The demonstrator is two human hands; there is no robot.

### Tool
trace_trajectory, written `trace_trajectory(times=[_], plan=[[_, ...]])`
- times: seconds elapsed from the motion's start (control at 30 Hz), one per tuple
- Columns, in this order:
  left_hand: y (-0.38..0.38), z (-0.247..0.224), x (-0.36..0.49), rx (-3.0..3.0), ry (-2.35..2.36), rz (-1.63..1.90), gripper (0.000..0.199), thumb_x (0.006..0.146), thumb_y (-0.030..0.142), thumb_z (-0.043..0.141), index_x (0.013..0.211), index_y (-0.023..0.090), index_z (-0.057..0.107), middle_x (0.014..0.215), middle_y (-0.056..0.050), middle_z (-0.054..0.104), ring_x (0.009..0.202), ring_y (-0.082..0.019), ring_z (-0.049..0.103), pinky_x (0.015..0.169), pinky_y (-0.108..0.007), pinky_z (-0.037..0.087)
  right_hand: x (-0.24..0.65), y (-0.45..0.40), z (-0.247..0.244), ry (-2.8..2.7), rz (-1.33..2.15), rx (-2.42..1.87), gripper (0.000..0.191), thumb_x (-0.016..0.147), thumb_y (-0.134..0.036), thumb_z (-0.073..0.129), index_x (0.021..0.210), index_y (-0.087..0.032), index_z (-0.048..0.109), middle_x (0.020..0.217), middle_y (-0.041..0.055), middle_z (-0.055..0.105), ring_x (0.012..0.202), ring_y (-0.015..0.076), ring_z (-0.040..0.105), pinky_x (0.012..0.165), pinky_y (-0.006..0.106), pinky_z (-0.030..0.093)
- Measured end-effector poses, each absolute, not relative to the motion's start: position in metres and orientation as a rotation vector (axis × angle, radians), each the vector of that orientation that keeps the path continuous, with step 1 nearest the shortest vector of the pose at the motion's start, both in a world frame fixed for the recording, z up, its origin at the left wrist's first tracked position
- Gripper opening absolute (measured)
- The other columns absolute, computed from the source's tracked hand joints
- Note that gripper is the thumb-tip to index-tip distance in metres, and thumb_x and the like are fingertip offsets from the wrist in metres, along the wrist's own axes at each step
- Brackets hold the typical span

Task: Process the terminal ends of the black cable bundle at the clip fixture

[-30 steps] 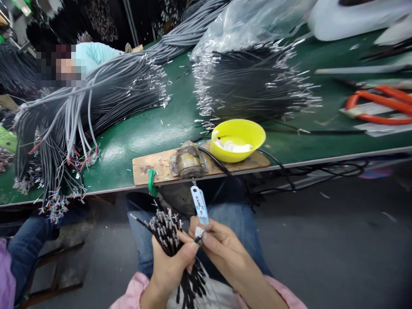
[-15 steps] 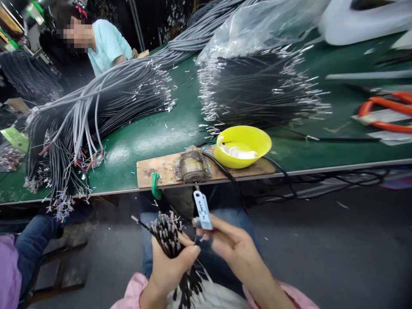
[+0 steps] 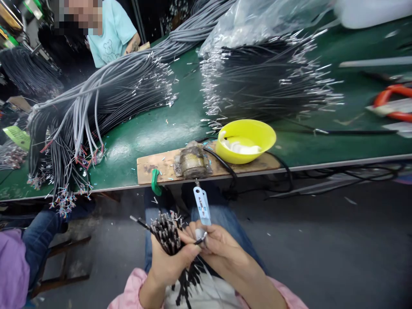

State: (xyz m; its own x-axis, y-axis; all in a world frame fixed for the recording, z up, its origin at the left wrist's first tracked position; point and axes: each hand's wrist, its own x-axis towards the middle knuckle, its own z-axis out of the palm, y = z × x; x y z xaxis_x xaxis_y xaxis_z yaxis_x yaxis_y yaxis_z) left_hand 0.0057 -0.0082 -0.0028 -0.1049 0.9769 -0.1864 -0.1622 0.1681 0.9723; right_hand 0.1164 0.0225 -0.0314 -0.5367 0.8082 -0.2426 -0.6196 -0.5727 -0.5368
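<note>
My left hand (image 3: 169,262) is wrapped round a bundle of short black cables (image 3: 165,231) with stripped, silvery ends pointing up. One cable sticks out to the left of the rest. Between my left thumb and my right fingers lies a single black cable end (image 3: 201,239). My right hand (image 3: 225,249) is closed round that end, and something grey covers one fingertip. Just above my right fingers, a light-blue plastic clip (image 3: 202,206) hangs from the shaft of a small motor (image 3: 193,161). The motor sits on a wooden board (image 3: 148,171) at the bench edge.
A yellow bowl (image 3: 246,143) with white material stands on the board, beside a green hook-like piece (image 3: 156,182). Black cables (image 3: 257,81) and grey cables (image 3: 128,77) lie across the green bench (image 3: 135,128). Orange-handled scissors (image 3: 386,101) are at right. A co-worker (image 3: 112,32) sits opposite.
My right hand has moved left and down from beside the clip to the left hand, and its fingers have closed on a single cable end. The left hand keeps its bundle.
</note>
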Motion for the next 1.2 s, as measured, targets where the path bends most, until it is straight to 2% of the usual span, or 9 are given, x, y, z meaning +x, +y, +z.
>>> trace_trajectory(times=[0.07, 0.17, 0.23, 0.33, 0.47, 0.57, 0.7, 1.0, 1.2], plan=[[-0.008, -0.005, 0.005, 0.882, 1.277, 1.241, 0.027, 0.064, 0.042, 0.073, 0.056, 0.017, 0.067, 0.055, -0.006, 0.066, 0.05, -0.017, 0.058, 0.053, -0.03, 0.049, 0.114, 0.021, -0.033, -0.463, 2.139, -0.608, 0.039, 0.054, -0.048, 0.079, 0.052, -0.018, 0.053, 0.053, -0.004, 0.036, 0.051, 0.0109, 0.031, 0.05, 0.024, 0.033], [-0.009, -0.007, 0.004, 0.839, 1.306, 1.273, 0.029, 0.062, 0.041, 0.075, 0.054, 0.015, 0.064, 0.042, 0.001, 0.054, 0.036, -0.009, 0.045, 0.038, -0.022, 0.037, 0.113, 0.02, -0.032, -0.485, 2.126, -0.644, 0.038, 0.055, -0.046, 0.077, 0.05, -0.018, 0.052, 0.05, -0.005, 0.035, 0.049, 0.0101, 0.028, 0.048, 0.023, 0.031], [-0.01, -0.009, 0.004, 0.811, 1.303, 1.283, 0.031, 0.062, 0.041, 0.075, 0.053, 0.015, 0.062, 0.039, 0.004, 0.047, 0.033, -0.006, 0.038, 0.035, -0.02, 0.029, 0.114, 0.019, -0.03, -0.523, 2.107, -0.678, 0.037, 0.056, -0.045, 0.077, 0.049, -0.018, 0.053, 0.049, -0.0045, 0.037, 0.048, 0.0102, 0.03, 0.046, 0.023, 0.032], [-0.013, -0.01, 0.002, 0.774, 1.312, 1.271, 0.037, 0.062, 0.046, 0.074, 0.051, 0.014, 0.059, 0.042, 0.004, 0.046, 0.033, -0.005, 0.036, 0.036, -0.021, 0.026, 0.116, 0.017, -0.029, -0.561, 1.997, -0.776, 0.032, 0.057, -0.046, 0.076, 0.055, -0.017, 0.061, 0.051, -0.0027, 0.046, 0.049, 0.011, 0.037, 0.047, 0.023, 0.036], [-0.018, -0.011, 0.003, 0.758, 1.336, 1.232, 0.04, 0.06, 0.049, 0.074, 0.051, 0.014, 0.057, 0.042, 0.003, 0.045, 0.034, -0.006, 0.036, 0.036, -0.022, 0.026, 0.118, 0.014, -0.031, -0.721, 1.8, -0.887, 0.027, 0.06, -0.043, 0.076, 0.072, -0.019, 0.069, 0.062, 0.0016, 0.058, 0.055, 0.0149, 0.051, 0.052, 0.025, 0.043], [-0.021, -0.012, 0.005, 0.746, 1.349, 1.208, 0.039, 0.061, 0.049, 0.074, 0.053, 0.014, 0.058, 0.042, 0.004, 0.044, 0.035, -0.006, 0.035, 0.037, -0.023, 0.027, 0.12, 0.013, -0.029, -0.983, 1.589, -0.886, 0.017, 0.066, -0.036, 0.073, 0.064, -0.02, 0.068, 0.062, 0.0024, 0.058, 0.058, 0.0168, 0.054, 0.052, 0.026, 0.044], [-0.024, -0.015, 0.007, 0.739, 1.36, 1.183, 0.039, 0.061, 0.048, 0.074, 0.052, 0.014, 0.057, 0.04, 0.004, 0.042, 0.035, -0.006, 0.035, 0.038, -0.023, 0.028, 0.122, 0.013, -0.02, -1.184, 1.341, -0.896, 0.023, 0.076, -0.029, 0.065, 0.054, -0.02, 0.061, 0.054, 0.0006, 0.052, 0.051, 0.0151, 0.049, 0.048, 0.026, 0.038], [-0.029, -0.023, 0.002, 0.73, 1.353, 1.128, 0.04, 0.059, 0.049, 0.074, 0.055, 0.014, 0.055, 0.042, 0.004, 0.045, 0.035, -0.006, 0.036, 0.037, -0.022, 0.028, 0.118, 0.013, -0.021, -1.212, 1.315, -0.945, 0.028, 0.076, -0.028, 0.059, 0.05, -0.02, 0.055, 0.049, -0.0006, 0.052, 0.048, 0.0153, 0.05, 0.046, 0.026, 0.04], [-0.032, -0.025, 0.003, 0.699, 1.353, 1.135, 0.042, 0.056, 0.05, 0.076, 0.06, 0.014, 0.055, 0.047, 0.004, 0.048, 0.036, -0.005, 0.037, 0.037, -0.02, 0.029, 0.117, 0.01, -0.023, -1.198, 1.319, -0.996, 0.043, 0.085, -0.041, 0.049, 0.048, -0.019, 0.051, 0.048, -0.0009, 0.049, 0.045, 0.0136, 0.047, 0.044, 0.024, 0.038]])
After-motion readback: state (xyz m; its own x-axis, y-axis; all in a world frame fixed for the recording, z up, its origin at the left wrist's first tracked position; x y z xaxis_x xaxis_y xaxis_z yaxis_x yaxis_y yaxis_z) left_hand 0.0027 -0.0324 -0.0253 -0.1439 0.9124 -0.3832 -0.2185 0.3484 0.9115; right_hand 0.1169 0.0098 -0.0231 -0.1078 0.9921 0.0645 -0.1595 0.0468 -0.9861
